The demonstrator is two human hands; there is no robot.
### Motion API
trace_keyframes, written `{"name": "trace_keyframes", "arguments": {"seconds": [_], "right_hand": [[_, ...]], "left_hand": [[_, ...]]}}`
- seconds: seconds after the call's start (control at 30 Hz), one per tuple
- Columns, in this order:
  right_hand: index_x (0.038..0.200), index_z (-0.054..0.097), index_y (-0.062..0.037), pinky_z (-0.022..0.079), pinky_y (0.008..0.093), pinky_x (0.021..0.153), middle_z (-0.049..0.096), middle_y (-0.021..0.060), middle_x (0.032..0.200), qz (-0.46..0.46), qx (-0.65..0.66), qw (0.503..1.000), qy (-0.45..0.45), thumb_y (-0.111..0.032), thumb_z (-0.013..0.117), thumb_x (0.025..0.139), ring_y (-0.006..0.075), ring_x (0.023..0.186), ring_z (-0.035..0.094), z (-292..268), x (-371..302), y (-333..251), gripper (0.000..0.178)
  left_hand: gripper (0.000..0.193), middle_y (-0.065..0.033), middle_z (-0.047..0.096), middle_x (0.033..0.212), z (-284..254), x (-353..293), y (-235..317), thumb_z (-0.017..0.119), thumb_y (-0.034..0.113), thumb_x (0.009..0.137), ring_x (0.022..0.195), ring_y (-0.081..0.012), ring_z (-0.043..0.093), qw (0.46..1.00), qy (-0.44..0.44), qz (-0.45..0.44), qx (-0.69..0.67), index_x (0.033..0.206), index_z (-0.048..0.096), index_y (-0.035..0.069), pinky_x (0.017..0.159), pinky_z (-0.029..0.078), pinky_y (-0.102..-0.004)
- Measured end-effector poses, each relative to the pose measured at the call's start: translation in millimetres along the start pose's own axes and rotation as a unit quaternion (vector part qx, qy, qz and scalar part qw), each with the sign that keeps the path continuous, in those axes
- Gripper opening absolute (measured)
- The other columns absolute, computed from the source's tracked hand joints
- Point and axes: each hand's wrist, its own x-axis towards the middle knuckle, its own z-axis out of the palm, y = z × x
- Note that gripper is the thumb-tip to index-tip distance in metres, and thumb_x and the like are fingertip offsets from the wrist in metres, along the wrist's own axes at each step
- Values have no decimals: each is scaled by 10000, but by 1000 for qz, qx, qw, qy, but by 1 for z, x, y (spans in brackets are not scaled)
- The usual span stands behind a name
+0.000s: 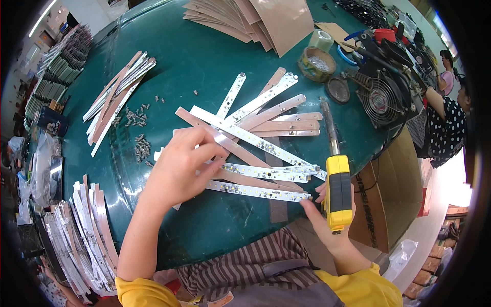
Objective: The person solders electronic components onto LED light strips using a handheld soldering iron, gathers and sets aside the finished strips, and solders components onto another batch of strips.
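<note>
My left hand (181, 163) is closed over the near LED strips, its fingers bent and pinching at their left part. Which strips it grips is partly hidden under the fingers. In my right hand (332, 225) is a yellow and black soldering gun (338, 192), its metal barrel pointing away from me. The right thumb touches the right end of the nearest white LED strip (255, 192). Beyond it lies another white LED strip (271, 173). A crossing pile of LED strips (255, 134), some white side up and some brown side up, spreads behind both hands.
Small metal parts (135, 116) lie in clusters at left, near a strip bundle (120, 94). More strips (84, 233) are stacked at the near left. Brown sheets (279, 20), a round tin (317, 64) and a fan (379, 101) stand farther back. A cardboard box (394, 189) is at right.
</note>
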Motion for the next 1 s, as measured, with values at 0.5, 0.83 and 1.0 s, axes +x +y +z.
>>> {"name": "trace_keyframes", "arguments": {"seconds": [0.5, 0.83, 1.0], "right_hand": [[1200, 505, -3, 464, 227, 636, 573, 14, 865, 102, 11, 994, 37, 63, 766, 764, 80, 717, 556, -18, -11, -4, 512], [1301, 457, 2, 459, 219, 727, 530, 10, 935, 203, 107, 971, 59, 109, 672, 799, 75, 804, 533, -23, -12, 8, 557], [1304, 453, 6, 452, 220, 748, 531, 17, 941, 150, 39, 987, 42, 107, 669, 819, 83, 807, 530, -30, -12, 10, 541]], "left_hand": [[246, -23, 568, 882, 27, -33, 22, 687, 75, 705, 828, -195, 590, 979, 99, 106, 143, 951, 681, 69, 808, 434, -368], [315, -2, 637, 906, 48, -69, 32, 694, 107, 656, 817, -182, 616, 983, 74, 135, 104, 965, 748, 87, 692, 474, -315], [312, 8, 685, 960, 50, -64, 20, 705, 114, 663, 859, -184, 628, 990, 65, 121, 42, 971, 750, 99, 706, 488, -320]]}}
